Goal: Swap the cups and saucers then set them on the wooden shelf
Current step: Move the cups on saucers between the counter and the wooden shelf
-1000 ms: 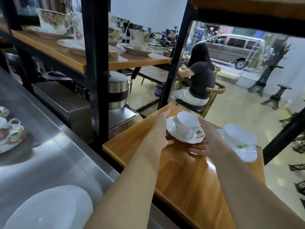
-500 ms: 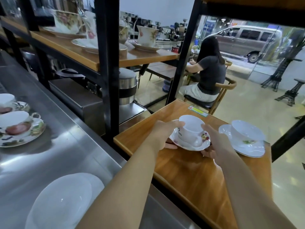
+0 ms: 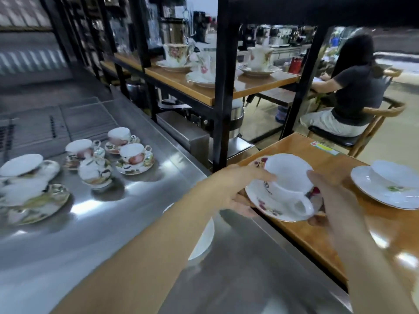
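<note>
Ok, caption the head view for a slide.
Both hands, left and right, hold a white cup on its floral saucer.

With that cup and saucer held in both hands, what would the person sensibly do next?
Probably carry the set leftward and set it on the steel counter. Both hands, left hand and right hand, hold the saucer with its white cup at the wooden shelf's edge.

steel counter [image 3: 136, 223] (glare-streaked), black shelf frame [image 3: 223, 98].

Glossy porcelain cup [image 3: 286, 177], varnished wooden shelf [image 3: 317, 227], brushed steel counter [image 3: 127, 211].
</note>
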Motion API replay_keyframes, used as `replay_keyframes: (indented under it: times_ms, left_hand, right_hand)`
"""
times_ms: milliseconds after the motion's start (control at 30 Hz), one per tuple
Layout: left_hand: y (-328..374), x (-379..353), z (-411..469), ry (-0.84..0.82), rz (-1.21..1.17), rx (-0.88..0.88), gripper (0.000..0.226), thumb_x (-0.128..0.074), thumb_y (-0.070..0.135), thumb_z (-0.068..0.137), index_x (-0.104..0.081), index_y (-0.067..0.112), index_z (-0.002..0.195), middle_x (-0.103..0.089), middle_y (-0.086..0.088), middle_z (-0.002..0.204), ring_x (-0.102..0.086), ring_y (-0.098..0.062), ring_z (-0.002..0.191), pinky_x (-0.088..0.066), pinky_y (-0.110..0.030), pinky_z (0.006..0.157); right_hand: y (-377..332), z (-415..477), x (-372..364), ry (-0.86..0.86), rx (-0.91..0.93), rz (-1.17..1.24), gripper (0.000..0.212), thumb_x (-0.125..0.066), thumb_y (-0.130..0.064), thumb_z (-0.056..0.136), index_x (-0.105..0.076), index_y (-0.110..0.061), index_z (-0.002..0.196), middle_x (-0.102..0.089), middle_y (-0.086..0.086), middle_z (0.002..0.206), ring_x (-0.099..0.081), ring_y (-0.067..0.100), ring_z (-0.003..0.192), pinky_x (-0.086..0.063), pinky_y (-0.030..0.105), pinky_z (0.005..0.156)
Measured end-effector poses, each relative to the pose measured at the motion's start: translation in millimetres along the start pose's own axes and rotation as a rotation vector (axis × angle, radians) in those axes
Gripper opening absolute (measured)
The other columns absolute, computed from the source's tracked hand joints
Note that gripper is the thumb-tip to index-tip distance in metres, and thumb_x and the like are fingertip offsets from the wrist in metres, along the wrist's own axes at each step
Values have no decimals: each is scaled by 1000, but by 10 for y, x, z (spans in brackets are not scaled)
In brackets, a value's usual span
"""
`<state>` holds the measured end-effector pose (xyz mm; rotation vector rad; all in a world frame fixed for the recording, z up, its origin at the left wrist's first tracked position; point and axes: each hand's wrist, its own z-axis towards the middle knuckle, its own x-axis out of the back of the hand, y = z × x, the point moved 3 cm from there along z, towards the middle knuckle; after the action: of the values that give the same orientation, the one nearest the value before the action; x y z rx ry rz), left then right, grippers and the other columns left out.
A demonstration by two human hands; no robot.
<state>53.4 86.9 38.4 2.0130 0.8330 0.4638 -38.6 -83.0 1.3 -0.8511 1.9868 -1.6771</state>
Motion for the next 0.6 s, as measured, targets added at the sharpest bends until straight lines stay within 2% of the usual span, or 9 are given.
replay_keyframes:
  times_ms: [67, 133, 200, 267, 367, 467, 533, 600]
  left_hand:
    - [-172, 96, -280, 55, 6, -6, 63, -80, 36, 67, -57, 16, 123, -66, -13, 116, -68, -29, 97, -60, -41, 78]
    - [-370, 185, -554, 132, -1, -20, 62, -80, 38, 67, -58, 16, 121, -70, -10, 109, -70, -25, 90, -60, -38, 78]
    - [-569, 270, -803, 193, -16, -33, 57, -79, 39, 68, -61, 16, 117, -72, -7, 99, -70, -22, 83, -60, -37, 77]
    - [-786, 366, -1025, 240, -38, -37, 48, -77, 36, 71, -63, 17, 113, -73, -6, 92, -71, -23, 80, -60, -37, 79]
    - [-1150, 509, -1267, 301, -86, -12, 42, -76, 32, 73, -63, 16, 110, -74, -9, 94, -73, -24, 81, -60, -39, 75]
    - [-1535, 627, -1440, 365, -128, 37, 36, -74, 29, 75, -64, 13, 106, -74, -9, 91, -73, -22, 74, -60, -33, 66]
    - [-1786, 694, -1505, 396, -161, 73, 30, -74, 28, 76, -66, 14, 100, -74, -9, 89, -72, -23, 77, -59, -35, 71]
    - [-2007, 745, -1537, 425, -213, 94, 22, -74, 26, 76, -66, 16, 94, -74, -8, 87, -71, -23, 79, -58, -38, 77]
  right_hand:
    - [58, -270, -121, -67, -21, 30, 42, -65, -47, 78, -57, -12, 101, -58, 5, 81, -55, 28, 78, -42, 33, 60]
    - [132, -530, -259, -139, -44, 51, 50, -66, -49, 75, -58, -6, 100, -56, 7, 77, -54, 28, 70, -41, 30, 56]
    - [213, -771, -397, -188, -59, 22, 66, -66, -58, 64, -60, -6, 105, -58, 11, 84, -54, 29, 69, -41, 29, 53]
    - [305, -1006, -538, -233, -56, -6, 70, -62, -61, 60, -60, -7, 105, -60, 12, 90, -55, 30, 74, -41, 28, 51]
    - [491, -1324, -728, -302, -55, -47, 54, -62, -56, 76, -58, -11, 106, -62, 8, 99, -59, 28, 85, -44, 28, 53]
    - [731, -1576, -893, -359, -81, -127, 41, -60, -48, 85, -53, -11, 103, -58, 6, 96, -56, 20, 72, -47, 28, 53]
    - [911, -1709, -999, -403, -114, -172, 36, -59, -48, 86, -52, -15, 95, -56, 2, 90, -54, 17, 68, -50, 30, 56]
    - [1098, -1804, -1096, -437, -145, -200, 35, -59, -49, 86, -51, -15, 91, -57, 2, 87, -54, 17, 67, -50, 27, 52]
